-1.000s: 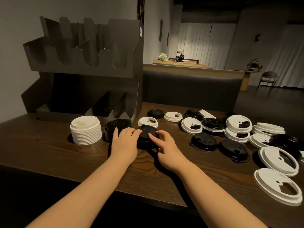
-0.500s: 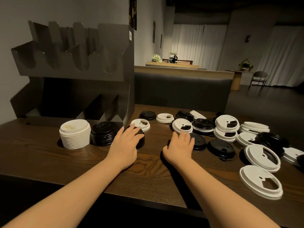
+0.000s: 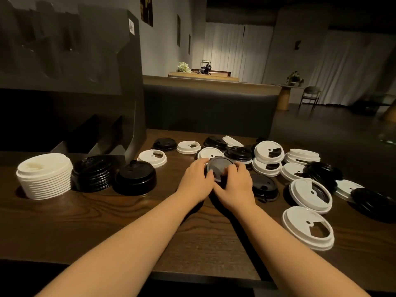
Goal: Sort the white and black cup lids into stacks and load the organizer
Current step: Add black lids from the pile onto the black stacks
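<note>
Sorting stage, partly complete. Three stacks are seen at the left of the desk (image 3: 107,228), just in front of the organizer (image 3: 70,67): a tall white stack (image 3: 44,175), a black stack (image 3: 93,173) touching it on its right, and a shorter black stack (image 3: 135,177) beside that. A single black lid (image 3: 219,167), tilted up toward the camera, is grasped from both sides: the grip of the left hand (image 3: 197,180) is curled on its left rim and the grip of the right hand (image 3: 235,183) is curled on its right rim, the two hands touching at the thumbs. The lid is held near the middle of the desk, at the near edge of the unsorted lids.

To the right, many loose lids (image 3: 270,155) of both colours are left unsorted, some overlapping or partly nested, among them a large white lid (image 3: 308,228) nearest the desk's front edge. The lower compartments of the organizer are shown dark and blurred; no lids can be made out in them, so loading is judged not yet begun. Roughly half of the sorting is judged to remain, and all of the loading.
</note>
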Available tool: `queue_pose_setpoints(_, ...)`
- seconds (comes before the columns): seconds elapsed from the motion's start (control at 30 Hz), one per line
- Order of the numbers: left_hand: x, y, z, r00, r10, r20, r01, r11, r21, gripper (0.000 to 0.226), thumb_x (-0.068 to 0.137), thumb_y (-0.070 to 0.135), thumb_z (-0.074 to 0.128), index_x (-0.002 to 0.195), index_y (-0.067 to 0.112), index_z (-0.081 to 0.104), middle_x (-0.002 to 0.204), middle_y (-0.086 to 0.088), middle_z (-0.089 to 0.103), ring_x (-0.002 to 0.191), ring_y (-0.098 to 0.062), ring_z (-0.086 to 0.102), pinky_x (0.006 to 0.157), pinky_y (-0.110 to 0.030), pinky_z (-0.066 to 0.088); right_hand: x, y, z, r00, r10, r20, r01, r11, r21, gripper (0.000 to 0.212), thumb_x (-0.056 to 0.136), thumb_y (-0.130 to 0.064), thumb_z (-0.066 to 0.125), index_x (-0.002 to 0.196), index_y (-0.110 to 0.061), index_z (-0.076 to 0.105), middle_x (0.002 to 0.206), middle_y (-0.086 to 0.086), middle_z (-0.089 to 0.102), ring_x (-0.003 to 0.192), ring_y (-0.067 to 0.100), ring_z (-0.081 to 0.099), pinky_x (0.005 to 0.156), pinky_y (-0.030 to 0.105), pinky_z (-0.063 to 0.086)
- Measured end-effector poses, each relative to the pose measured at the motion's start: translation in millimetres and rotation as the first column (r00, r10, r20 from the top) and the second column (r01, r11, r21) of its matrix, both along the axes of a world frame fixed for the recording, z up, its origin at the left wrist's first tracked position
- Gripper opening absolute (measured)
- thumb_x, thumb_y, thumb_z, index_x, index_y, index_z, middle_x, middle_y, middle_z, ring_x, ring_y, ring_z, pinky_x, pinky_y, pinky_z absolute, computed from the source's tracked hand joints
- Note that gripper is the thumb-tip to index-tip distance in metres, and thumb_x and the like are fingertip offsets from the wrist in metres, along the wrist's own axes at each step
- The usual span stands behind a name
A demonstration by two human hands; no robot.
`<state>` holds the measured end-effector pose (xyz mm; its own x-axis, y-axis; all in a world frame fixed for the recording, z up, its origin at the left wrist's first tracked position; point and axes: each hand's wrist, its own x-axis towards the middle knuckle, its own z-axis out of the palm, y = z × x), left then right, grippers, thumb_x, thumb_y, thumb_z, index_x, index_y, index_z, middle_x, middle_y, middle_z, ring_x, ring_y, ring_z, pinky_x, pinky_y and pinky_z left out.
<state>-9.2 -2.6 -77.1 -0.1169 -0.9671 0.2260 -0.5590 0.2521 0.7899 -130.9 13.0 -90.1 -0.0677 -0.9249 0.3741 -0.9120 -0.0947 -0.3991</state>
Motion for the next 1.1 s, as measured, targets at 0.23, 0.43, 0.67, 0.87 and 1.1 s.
queue_pose_setpoints(0.23,-3.9,-14.2,-13.3,0.818,-0.077,-0.57,0.212,0.961,0.175,0.034,0.085,0.023,0.068,0.119,0.017,0.061,0.112,-0.007,0.068,0.102,-0.021,0.065,0.083,-0.039,0.057,-6.1,1.4,3.8,0.935,0.123,0.333,-0.102,0.992,-0.079,0.031,0.081,-0.029,0.07,0.097,-0.016,0.047,0.14,0.005,0.031,0.137,0.018,0.023,0.103,0.026,0.028)
queue_pose_setpoints(0.43,16.0,-22.0,-12.6,0.772,0.054,-0.634,0.117,0.967,0.224,0.028,0.081,0.029,0.073,0.107,0.019,0.067,0.108,-0.008,0.069,0.099,-0.022,0.065,0.08,-0.036,0.054,-14.6,-1.8,17.2,0.967,-0.25,0.056,0.243,0.964,0.11,0.054,0.091,-0.045,0.047,0.136,-0.015,0.042,0.148,0.009,0.032,0.141,0.029,0.018,0.114,0.05,0.012)
queue_pose_setpoints(0.67,17.2,-25.7,-13.3,0.772,0.117,-0.624,0.055,0.967,0.25,0.054,0.073,0.036,0.078,0.118,0.019,0.055,0.118,-0.009,0.062,0.109,-0.026,0.058,0.083,-0.038,0.051,-13.4,9.9,18.3,0.991,-0.12,-0.055,0.132,0.93,0.343,0.041,0.094,-0.023,0.036,0.134,-0.015,0.042,0.143,0.011,0.037,0.135,0.03,0.027,0.106,0.047,0.026)
queue_pose_setpoints(0.87,25.3,-29.4,-9.7,0.662,0.202,-0.722,0.032,0.955,0.296,0.064,0.07,0.03,0.081,0.124,0.019,0.049,0.121,-0.006,0.058,0.112,-0.025,0.056,0.1,-0.047,0.046,-9.2,17.4,22.6,0.926,0.023,0.376,-0.112,0.97,0.215,0.051,0.086,-0.004,0.04,0.134,-0.021,0.051,0.135,0.012,0.047,0.127,0.028,0.04,0.103,0.037,0.039)
queue_pose_setpoints(1.1,28.1,-32.5,-11.9,0.638,0.26,-0.725,-0.009,0.944,0.33,0.031,0.077,0.036,0.075,0.1,0.017,0.071,0.102,-0.004,0.072,0.105,-0.025,0.063,0.099,-0.045,0.047,-12.6,16.1,24.2,0.973,-0.025,0.23,-0.064,0.927,0.37,0.022,0.087,-0.03,0.058,0.107,-0.025,0.052,0.144,0.007,0.035,0.14,0.029,0.019,0.11,0.041,0.025)
